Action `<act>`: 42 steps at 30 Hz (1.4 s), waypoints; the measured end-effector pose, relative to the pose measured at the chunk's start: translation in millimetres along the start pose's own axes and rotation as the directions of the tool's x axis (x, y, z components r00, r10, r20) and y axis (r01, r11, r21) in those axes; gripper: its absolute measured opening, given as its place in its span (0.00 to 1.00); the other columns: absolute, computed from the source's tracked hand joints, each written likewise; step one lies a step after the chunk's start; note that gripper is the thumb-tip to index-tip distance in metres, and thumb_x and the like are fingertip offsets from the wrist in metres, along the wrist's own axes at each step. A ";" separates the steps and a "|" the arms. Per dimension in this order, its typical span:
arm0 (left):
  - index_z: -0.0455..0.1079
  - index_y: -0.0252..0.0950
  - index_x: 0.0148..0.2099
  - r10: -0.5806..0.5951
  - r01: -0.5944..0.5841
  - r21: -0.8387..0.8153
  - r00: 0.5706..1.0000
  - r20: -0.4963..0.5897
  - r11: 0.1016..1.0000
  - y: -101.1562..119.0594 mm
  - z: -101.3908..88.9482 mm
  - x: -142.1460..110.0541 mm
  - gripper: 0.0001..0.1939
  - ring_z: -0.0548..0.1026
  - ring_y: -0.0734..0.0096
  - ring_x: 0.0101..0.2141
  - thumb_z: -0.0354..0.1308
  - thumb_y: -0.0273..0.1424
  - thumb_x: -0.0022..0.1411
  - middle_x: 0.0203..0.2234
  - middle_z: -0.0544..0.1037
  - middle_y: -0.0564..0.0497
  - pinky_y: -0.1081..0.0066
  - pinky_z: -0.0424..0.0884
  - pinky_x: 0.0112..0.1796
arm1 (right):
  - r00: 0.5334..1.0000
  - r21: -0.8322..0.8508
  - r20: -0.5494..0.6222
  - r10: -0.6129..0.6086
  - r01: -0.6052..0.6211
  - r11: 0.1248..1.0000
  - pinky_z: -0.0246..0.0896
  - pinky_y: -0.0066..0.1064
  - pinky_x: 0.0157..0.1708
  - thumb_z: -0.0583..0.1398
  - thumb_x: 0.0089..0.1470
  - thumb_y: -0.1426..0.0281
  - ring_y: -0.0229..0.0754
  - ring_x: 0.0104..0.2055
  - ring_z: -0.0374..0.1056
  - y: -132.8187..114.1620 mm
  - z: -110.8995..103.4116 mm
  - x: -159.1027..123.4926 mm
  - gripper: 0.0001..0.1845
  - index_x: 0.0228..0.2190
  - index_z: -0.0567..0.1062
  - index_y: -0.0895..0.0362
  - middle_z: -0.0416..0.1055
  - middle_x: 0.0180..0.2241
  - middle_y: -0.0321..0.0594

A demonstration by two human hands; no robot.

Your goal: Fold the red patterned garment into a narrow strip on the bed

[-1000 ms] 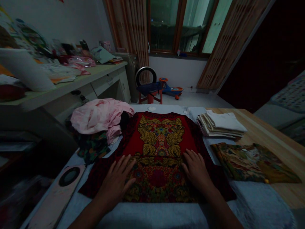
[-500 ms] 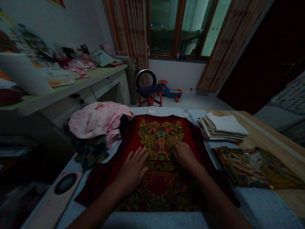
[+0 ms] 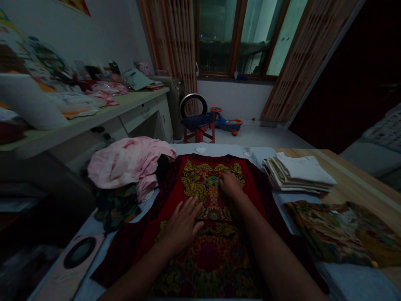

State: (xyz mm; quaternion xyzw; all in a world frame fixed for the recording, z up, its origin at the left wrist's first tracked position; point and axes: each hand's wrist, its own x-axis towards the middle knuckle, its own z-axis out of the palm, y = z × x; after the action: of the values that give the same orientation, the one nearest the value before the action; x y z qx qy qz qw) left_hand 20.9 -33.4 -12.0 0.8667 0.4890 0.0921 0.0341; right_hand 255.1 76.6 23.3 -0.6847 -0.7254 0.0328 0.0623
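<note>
A red long-sleeved top (image 3: pixel 208 251) with dark sleeves and a gold floral print lies spread flat in front of me. My left hand (image 3: pixel 183 223) rests on its middle, palm down, fingers stretched out and slightly apart. Farther up, on the chest print, my right hand (image 3: pixel 231 185) touches the cloth with its fingers curled in. No fold of fabric is seen pinched there; its fingertips are partly hidden. Both sleeves lie out to the sides.
At left are a crumpled pink garment (image 3: pixel 128 163), dark green patterned cloth (image 3: pixel 117 209) and a flat box (image 3: pixel 73 267) with a black ring. On the right are folded light clothes (image 3: pixel 302 169) and a folded brown patterned garment (image 3: pixel 338 230). A cluttered desk (image 3: pixel 125 106) stands left.
My right hand has slid up and slightly left over the chest print, while the cloth stays flat. My left hand keeps about the same place on the top. The view has shifted slightly.
</note>
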 end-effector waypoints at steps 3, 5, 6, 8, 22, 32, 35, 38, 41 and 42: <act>0.54 0.44 0.68 -0.019 0.020 -0.015 0.999 0.041 1.000 1.3 -4.0 0.6 0.29 0.52 0.58 0.67 0.49 0.43 0.67 0.68 0.54 0.49 0.52 0.51 0.64 | 0.992 0.004 -0.106 0.066 -0.066 0.998 0.56 0.36 0.46 0.52 0.60 0.70 0.48 0.49 0.64 -0.1 11.7 6.4 0.15 0.45 0.73 0.56 0.69 0.47 0.47; 0.54 0.44 0.68 -0.036 0.039 -0.030 0.995 0.098 0.999 3.0 -12.9 4.6 0.30 0.53 0.57 0.66 0.51 0.42 0.66 0.68 0.54 0.49 0.52 0.52 0.63 | 0.983 0.020 -0.166 0.077 -0.075 0.997 0.56 0.35 0.46 0.52 0.60 0.70 0.47 0.49 0.63 1.2 19.9 6.8 0.15 0.45 0.73 0.55 0.69 0.47 0.46; 0.56 0.44 0.67 -0.040 0.046 -0.038 0.990 0.134 0.998 3.8 -19.2 8.8 0.30 0.54 0.56 0.66 0.52 0.41 0.65 0.68 0.55 0.48 0.52 0.53 0.63 | 0.981 0.031 -0.181 0.075 -0.071 0.997 0.55 0.35 0.46 0.52 0.60 0.70 0.47 0.49 0.62 2.1 23.0 6.6 0.14 0.45 0.73 0.55 0.69 0.46 0.45; 0.60 0.44 0.64 -0.050 0.062 -0.049 0.975 0.215 0.997 5.2 -33.4 23.1 0.29 0.58 0.54 0.64 0.55 0.39 0.62 0.66 0.59 0.47 0.53 0.59 0.60 | 0.980 0.053 -0.188 0.070 -0.061 0.997 0.55 0.34 0.46 0.53 0.59 0.70 0.46 0.49 0.62 4.2 26.6 6.4 0.14 0.44 0.73 0.54 0.69 0.45 0.44; 0.64 0.37 0.59 -0.338 0.338 0.001 0.941 -0.012 0.941 -13.3 -6.6 151.2 0.22 0.63 0.55 0.59 0.48 0.37 0.66 0.59 0.68 0.43 0.54 0.62 0.57 | 0.996 0.074 -0.092 0.018 -0.012 0.997 0.37 0.41 0.64 0.50 0.62 0.64 0.47 0.66 0.48 7.4 34.0 11.6 0.26 0.60 0.65 0.56 0.57 0.65 0.42; 0.54 0.45 0.68 -0.413 0.415 0.030 0.909 -0.052 0.909 -27.6 17.6 147.7 0.32 0.48 0.44 0.66 0.44 0.50 0.66 0.68 0.55 0.49 0.42 0.46 0.62 | 0.996 -0.001 0.038 0.085 -0.085 0.996 0.36 0.49 0.64 0.47 0.62 0.55 0.54 0.69 0.40 3.8 27.5 13.4 0.33 0.65 0.56 0.53 0.46 0.69 0.42; 0.56 0.44 0.67 -0.422 0.424 0.035 0.905 -0.047 0.905 -26.0 15.9 149.7 0.32 0.49 0.42 0.66 0.45 0.50 0.65 0.68 0.55 0.48 0.41 0.46 0.62 | 0.994 0.008 0.096 0.061 -0.062 0.998 0.50 0.49 0.57 0.53 0.57 0.52 0.58 0.63 0.53 6.6 7.1 27.7 0.33 0.61 0.63 0.51 0.57 0.63 0.45; 0.57 0.41 0.67 -0.393 0.395 0.031 0.918 -0.048 0.918 -26.9 14.3 151.7 0.31 0.50 0.47 0.66 0.47 0.47 0.66 0.67 0.57 0.45 0.42 0.46 0.62 | 0.985 -0.020 0.158 0.068 -0.066 0.998 0.57 0.45 0.50 0.57 0.54 0.55 0.58 0.56 0.61 7.4 -11.8 49.2 0.26 0.52 0.72 0.52 0.66 0.54 0.48; 0.58 0.41 0.66 -0.302 0.302 0.000 0.952 -0.046 0.953 -30.5 14.2 152.8 0.28 0.51 0.55 0.67 0.47 0.43 0.66 0.67 0.57 0.44 0.47 0.46 0.64 | 0.990 -0.032 0.089 0.106 -0.103 0.994 0.58 0.41 0.48 0.54 0.58 0.62 0.53 0.51 0.65 4.5 -12.5 65.1 0.19 0.46 0.75 0.56 0.69 0.49 0.50; 0.58 0.40 0.66 -0.274 0.273 -0.011 0.961 -0.043 0.962 -31.7 14.3 153.1 0.28 0.51 0.57 0.67 0.47 0.42 0.66 0.67 0.57 0.45 0.49 0.46 0.64 | 0.993 -0.028 0.041 0.112 -0.111 0.993 0.58 0.41 0.48 0.53 0.58 0.64 0.52 0.51 0.65 3.7 -8.1 67.8 0.18 0.46 0.75 0.56 0.69 0.49 0.50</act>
State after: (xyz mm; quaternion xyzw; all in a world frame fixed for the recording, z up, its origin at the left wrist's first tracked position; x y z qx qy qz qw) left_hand 74.3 114.3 -11.4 0.7885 0.6045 0.1068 0.0376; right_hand 256.1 144.2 33.9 -0.7240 -0.6877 0.0412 0.0361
